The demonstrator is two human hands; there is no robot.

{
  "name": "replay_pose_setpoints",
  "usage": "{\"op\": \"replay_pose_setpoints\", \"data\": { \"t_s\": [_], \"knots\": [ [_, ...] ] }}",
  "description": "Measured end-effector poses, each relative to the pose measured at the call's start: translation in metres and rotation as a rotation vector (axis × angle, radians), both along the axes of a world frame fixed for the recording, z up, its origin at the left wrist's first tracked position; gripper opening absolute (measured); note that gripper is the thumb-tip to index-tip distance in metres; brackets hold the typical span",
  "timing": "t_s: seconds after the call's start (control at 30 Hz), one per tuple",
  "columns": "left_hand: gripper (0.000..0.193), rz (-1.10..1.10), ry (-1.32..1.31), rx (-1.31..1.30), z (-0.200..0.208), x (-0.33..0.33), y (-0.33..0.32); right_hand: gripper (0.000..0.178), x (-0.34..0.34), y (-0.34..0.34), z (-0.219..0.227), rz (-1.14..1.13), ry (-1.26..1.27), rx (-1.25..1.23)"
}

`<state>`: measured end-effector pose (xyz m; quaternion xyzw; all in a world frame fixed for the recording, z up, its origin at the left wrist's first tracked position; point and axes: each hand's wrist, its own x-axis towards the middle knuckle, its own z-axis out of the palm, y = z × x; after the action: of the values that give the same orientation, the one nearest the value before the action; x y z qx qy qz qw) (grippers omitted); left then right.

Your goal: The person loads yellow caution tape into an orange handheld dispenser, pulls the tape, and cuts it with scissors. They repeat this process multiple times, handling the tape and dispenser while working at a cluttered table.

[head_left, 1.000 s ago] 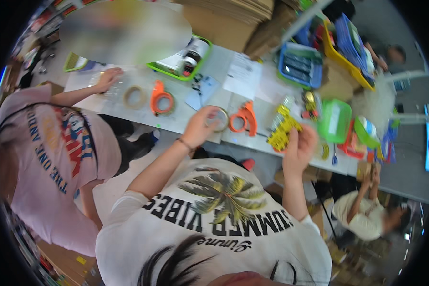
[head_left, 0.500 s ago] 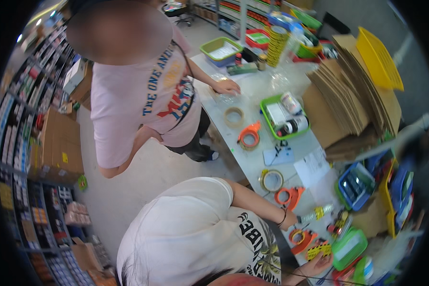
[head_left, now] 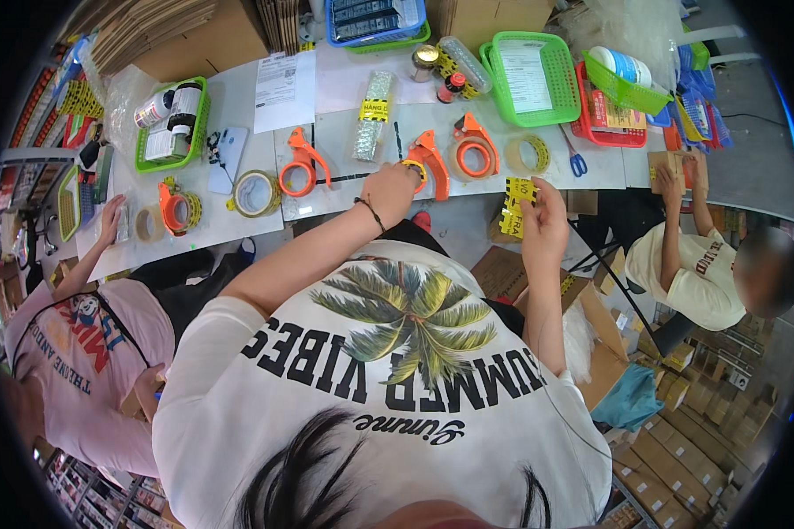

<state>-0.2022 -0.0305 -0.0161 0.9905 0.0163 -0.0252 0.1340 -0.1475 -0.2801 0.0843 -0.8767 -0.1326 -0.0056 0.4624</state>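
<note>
My right hand (head_left: 545, 220) pinches a short strip of yellow-and-black printed tape (head_left: 515, 210), raised at the table's near edge. My left hand (head_left: 390, 192), a dark band at its wrist, is closed at the table edge. Its fingertips are mostly hidden beside the yellow roll of an orange tape dispenser (head_left: 429, 165); I cannot tell what they hold. Just beyond lies a bubble-wrapped package (head_left: 372, 119) with a yellow tape band round it. More orange dispensers sit on both sides, one on the left (head_left: 302, 167) and one on the right (head_left: 475, 150).
Loose tape rolls (head_left: 256, 193) and blue-handled scissors (head_left: 578, 165) lie on the table. Behind stand a green basket (head_left: 531, 75), a red basket (head_left: 609, 132) and a small red-capped bottle (head_left: 451, 86). One person's hand (head_left: 112, 220) rests at far left; another person (head_left: 692, 264) works at right.
My view has swung round, so the table now runs across the top and a second person appears at right. My right hand still holds the tape strip.
</note>
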Motion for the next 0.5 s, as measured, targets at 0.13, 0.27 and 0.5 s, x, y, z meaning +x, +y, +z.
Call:
{"op": "replay_pose_setpoints", "data": {
  "t_s": [0.13,0.27,0.5],
  "knots": [
    [0.028,-0.267,-0.206,0.295,-0.061,0.003,0.005,0.041,0.004,0.008,0.005,0.107,0.153,0.156],
    [0.021,-0.32,-0.287,-0.029,-0.032,0.006,0.014,0.043,-0.003,0.03,0.007,0.284,0.517,0.534],
    [0.039,0.278,0.005,-1.923,0.056,-0.024,0.007,0.043,-0.003,0.06,0.03,0.554,0.875,0.676]
  ]
}}
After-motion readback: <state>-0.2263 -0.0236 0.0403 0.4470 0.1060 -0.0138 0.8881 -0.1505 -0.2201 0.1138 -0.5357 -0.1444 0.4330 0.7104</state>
